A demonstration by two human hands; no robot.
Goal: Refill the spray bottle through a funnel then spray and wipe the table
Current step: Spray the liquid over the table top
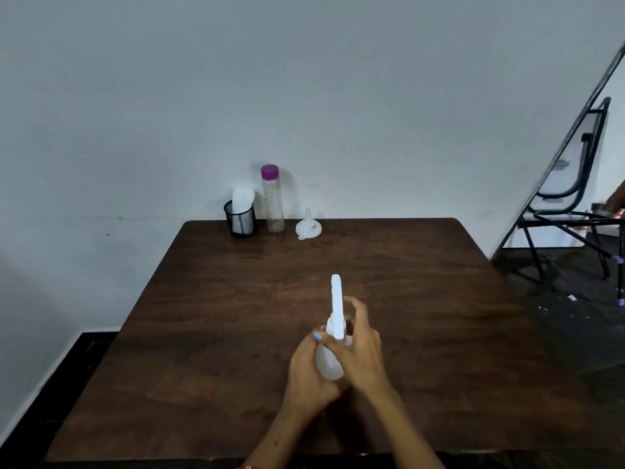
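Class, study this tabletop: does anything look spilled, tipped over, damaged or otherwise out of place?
Only one oddity: the funnel stands upside down near the far edge of the table, wide mouth down and spout up. No spill shows. The purple-capped bottle and mesh cup stand upright.

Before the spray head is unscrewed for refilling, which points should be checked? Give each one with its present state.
1. Left hand grips the spray bottle body: ok.
2. Right hand holds the bottle neck under the spray head: ok.
3. Funnel free on the table: ok; it rests mouth down.
4. Purple-capped bottle opened: not ok, cap on.
5. Liquid inside it: cannot tell.
6. Cloth in the mesh cup: ok.
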